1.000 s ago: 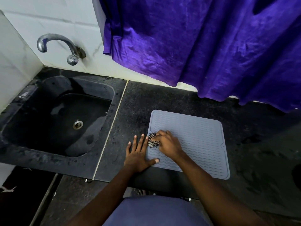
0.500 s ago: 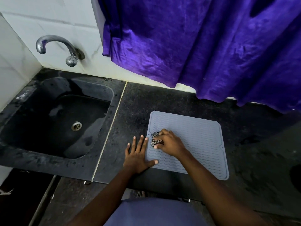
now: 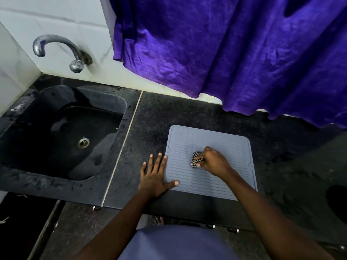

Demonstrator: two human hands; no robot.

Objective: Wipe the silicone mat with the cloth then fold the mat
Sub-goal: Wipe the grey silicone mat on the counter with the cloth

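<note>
A grey silicone mat [image 3: 210, 145] with a wavy ribbed surface lies flat on the black stone counter [image 3: 154, 117]. My right hand [image 3: 213, 161] rests near the mat's middle, fingers closed around a bunched black-and-white checked cloth [image 3: 195, 159] pressed on the mat. My left hand [image 3: 155, 175] lies flat with spread fingers at the mat's left edge, its thumb on the near-left corner.
A black sink [image 3: 62, 132] with a metal drain is sunk into the counter at the left, under a chrome tap [image 3: 56, 49] on the white tiled wall. A purple curtain [image 3: 234, 49] hangs over the counter's back edge. The counter's front edge runs just below the mat.
My right hand has slid the cloth rightward from the mat's left edge toward its middle. My left hand has stayed in place at the left edge.
</note>
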